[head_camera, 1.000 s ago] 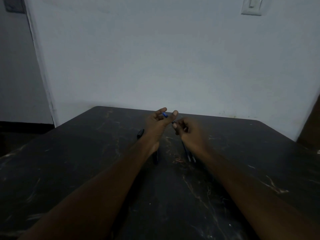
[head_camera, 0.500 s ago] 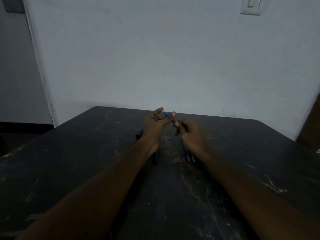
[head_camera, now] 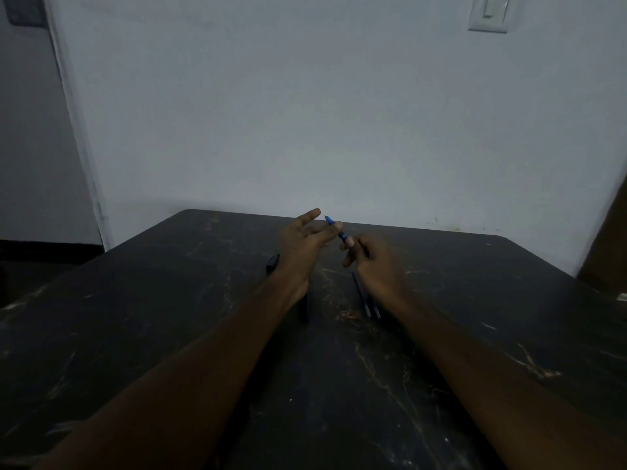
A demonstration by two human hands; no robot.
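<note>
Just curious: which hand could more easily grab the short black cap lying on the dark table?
Left: the short black cap lies beside the left hand; the right hand pinches the slim blue pen.

The right hand point(head_camera: 370, 257) is blurred, and its wrist hides the far ends of two pens point(head_camera: 365, 298).

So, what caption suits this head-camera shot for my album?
Right hand pinches a blue pen that left hand touches, above a dark table with spare pens.
</note>
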